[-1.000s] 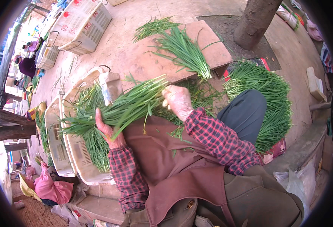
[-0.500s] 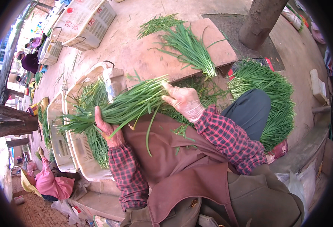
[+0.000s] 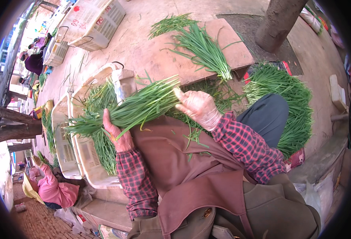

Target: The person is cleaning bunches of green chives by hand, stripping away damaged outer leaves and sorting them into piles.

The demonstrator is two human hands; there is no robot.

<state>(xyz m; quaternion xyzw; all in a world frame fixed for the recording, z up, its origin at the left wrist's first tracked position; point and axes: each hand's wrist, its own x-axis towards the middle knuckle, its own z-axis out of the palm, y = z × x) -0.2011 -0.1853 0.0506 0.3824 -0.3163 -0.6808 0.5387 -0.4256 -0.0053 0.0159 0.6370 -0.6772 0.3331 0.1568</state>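
Observation:
A bunch of long green garlic chives (image 3: 143, 101) lies across above my lap, pale stem ends up to the right. My left hand (image 3: 115, 133) is closed round its leafy end, thumb showing on top. At the stem ends is my right hand (image 3: 201, 107), in a thin clear glove; its thumb and forefinger are apart beside the stems, the other fingers loosely bent. A yellowed leaf tip (image 3: 145, 128) sticks out below the bunch. Loose green bits lie on my brown apron (image 3: 171, 147).
White plastic crates (image 3: 99, 181) with chives stand on the left. Ahead is a low board (image 3: 235, 44) bearing another bunch (image 3: 203, 49). A large chive heap (image 3: 291, 115) lies right of my knee. A tree trunk (image 3: 279, 26) rises beyond; a person in pink (image 3: 58, 187) sits at left.
A long leaf that hung from the bunch over the apron no longer hangs there. My right hand has shifted slightly right and down; the left keeps its grip. The view has shifted a little.

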